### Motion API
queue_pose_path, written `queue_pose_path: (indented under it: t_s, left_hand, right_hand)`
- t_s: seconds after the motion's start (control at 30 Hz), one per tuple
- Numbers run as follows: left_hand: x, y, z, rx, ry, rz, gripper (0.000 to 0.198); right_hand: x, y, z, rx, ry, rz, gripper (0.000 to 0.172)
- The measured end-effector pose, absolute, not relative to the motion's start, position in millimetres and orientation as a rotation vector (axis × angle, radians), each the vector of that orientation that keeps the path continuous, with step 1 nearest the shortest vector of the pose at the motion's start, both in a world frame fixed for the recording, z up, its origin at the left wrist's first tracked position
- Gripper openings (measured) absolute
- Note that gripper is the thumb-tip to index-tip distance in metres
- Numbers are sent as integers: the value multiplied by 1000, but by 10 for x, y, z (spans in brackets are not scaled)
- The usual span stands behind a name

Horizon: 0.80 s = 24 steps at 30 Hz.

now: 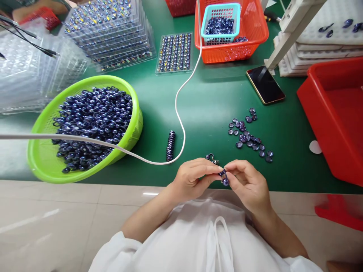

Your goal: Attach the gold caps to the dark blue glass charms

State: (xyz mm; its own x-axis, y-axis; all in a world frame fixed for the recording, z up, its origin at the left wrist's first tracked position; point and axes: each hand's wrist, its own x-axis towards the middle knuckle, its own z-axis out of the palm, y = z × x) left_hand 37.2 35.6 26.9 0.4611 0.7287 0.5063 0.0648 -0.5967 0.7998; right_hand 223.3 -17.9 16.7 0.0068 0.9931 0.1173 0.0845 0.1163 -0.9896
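Note:
My left hand (195, 174) and my right hand (251, 185) meet near the table's front edge. Between their fingertips they pinch a small glossy dark-blue hooked piece (225, 180) with a rounded end. Fingers partly cover it, so its exact kind is unclear. Just beyond the left fingers lie a few similar small pieces (210, 156), one with a shiny metallic part. Several small round dark-blue caps (249, 139) are scattered to the right of the hands. Left of them, a tight row of dark-blue pieces (170, 146) lies on the green table (204, 113).
A green basket (136, 124) heaped with dark-blue pieces stands left, crossed by a white cable (181, 113). Behind are stacked clear trays (113, 37), a filled tray (174, 53), and an orange basket (227, 56) holding a turquoise one (238, 22). Right: a phone (266, 84) and red bin (320, 113).

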Motion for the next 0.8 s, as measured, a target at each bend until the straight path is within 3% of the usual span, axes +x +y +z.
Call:
queue_pose_path:
  t_s: [0.47, 0.8]
  left_hand:
    - [469, 206, 219, 1935, 839, 1209, 20]
    - [512, 203, 227, 1282, 900, 1034, 11]
  right_hand:
    - [2142, -138, 163, -1076, -1173, 1290, 16]
    - [2320, -120, 126, -1184, -1569, 898, 24]
